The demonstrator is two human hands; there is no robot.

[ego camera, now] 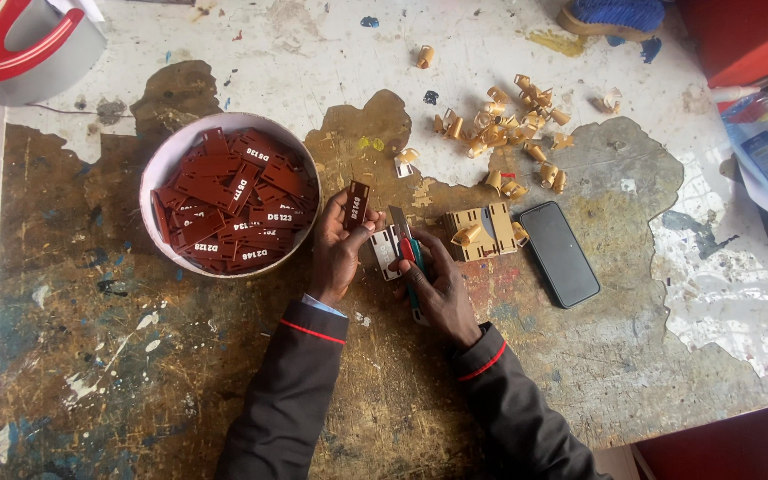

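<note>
My left hand (338,251) holds up a small dark red rectangular tag (356,205) with white marking, pinched between thumb and fingers. My right hand (437,283) grips a utility knife (404,244) with a red and green handle, its blade pointing away from me beside the tag. Just left of my left hand stands a white round bowl (163,161) filled with several more dark red tags (233,200).
A tan plastic piece (480,233) and a black phone (559,253) lie right of my hands. Curled tan shavings (508,124) are scattered farther back. A grey tub with a red handle (19,40) sits at the far left corner; a red box (748,36) at far right.
</note>
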